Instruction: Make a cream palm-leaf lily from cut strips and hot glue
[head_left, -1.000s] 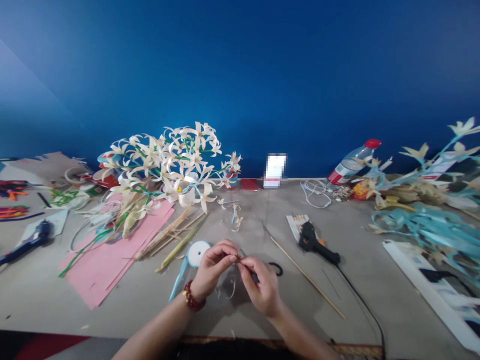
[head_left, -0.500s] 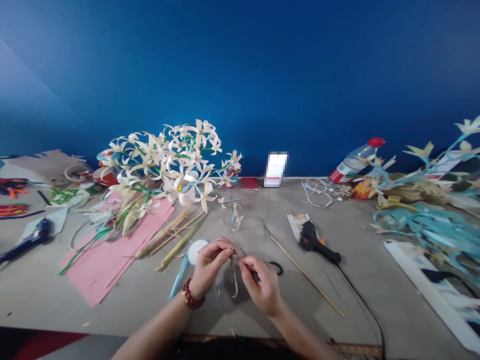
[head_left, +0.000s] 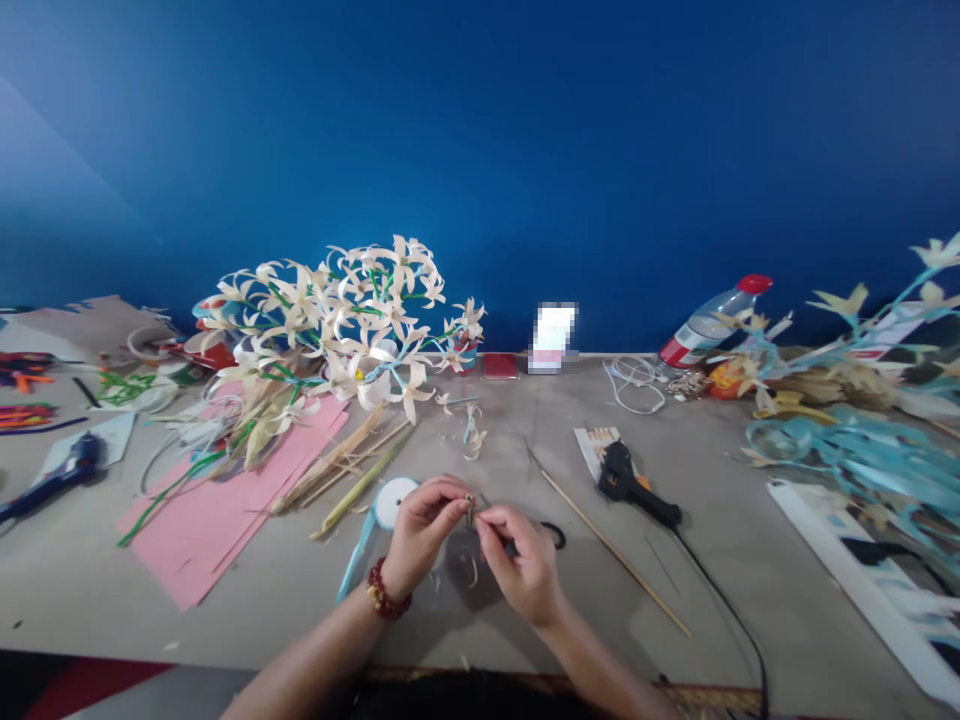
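Observation:
My left hand (head_left: 422, 530) and my right hand (head_left: 521, 560) meet over the table's near middle, fingertips pinched together on a small pale straw piece (head_left: 470, 511). Thin strands of it hang down between the hands. A red bead bracelet sits on my left wrist. Just left of my left hand lies a white tape roll (head_left: 393, 499) with a light blue ribbon trailing from it. Black scissor handles (head_left: 553, 535) show behind my right hand.
A bunch of cream straw flowers (head_left: 337, 325) lies on pink paper (head_left: 225, 500) at left. A black glue gun (head_left: 634, 485) and a long thin stick (head_left: 615, 555) are at right. A blue glue gun (head_left: 52, 478) lies far left; a bottle (head_left: 709, 322) and teal leaf strips (head_left: 855, 450) far right.
The straw piece's hanging strands, loose half a second ago, are now drawn up shorter between my fingers. Both hands stay pinched in nearly the same spot.

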